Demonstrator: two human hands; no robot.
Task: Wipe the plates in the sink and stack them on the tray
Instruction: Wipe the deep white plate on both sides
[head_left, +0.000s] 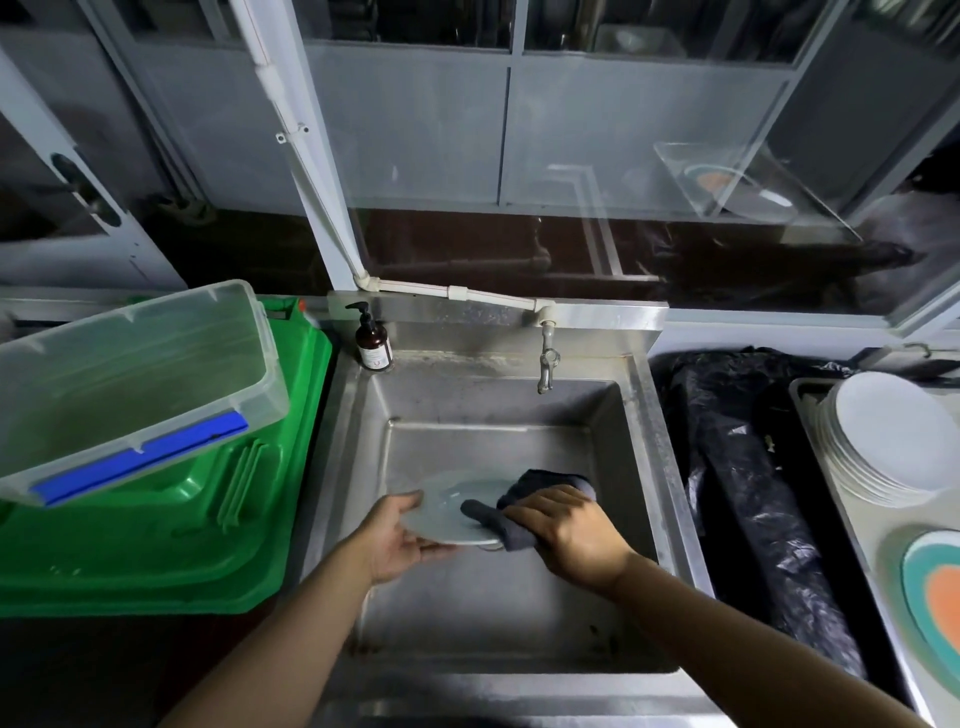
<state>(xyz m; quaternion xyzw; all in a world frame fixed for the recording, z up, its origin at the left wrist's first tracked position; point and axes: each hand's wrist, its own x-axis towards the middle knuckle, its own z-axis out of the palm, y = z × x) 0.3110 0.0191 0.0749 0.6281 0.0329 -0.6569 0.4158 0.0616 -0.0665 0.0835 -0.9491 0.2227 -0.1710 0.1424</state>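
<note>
Two hands: left (396, 535) gripping one plate (452, 512), right (566, 530) clutching one cloth (524, 501).

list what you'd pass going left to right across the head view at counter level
clear plastic bin on the green lid → soap bottle → sink with the plate being wiped → black bag → stack of white plates on the tray

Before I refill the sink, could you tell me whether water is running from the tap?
No, the tap shows no stream, and the sink floor looks dry.
</note>
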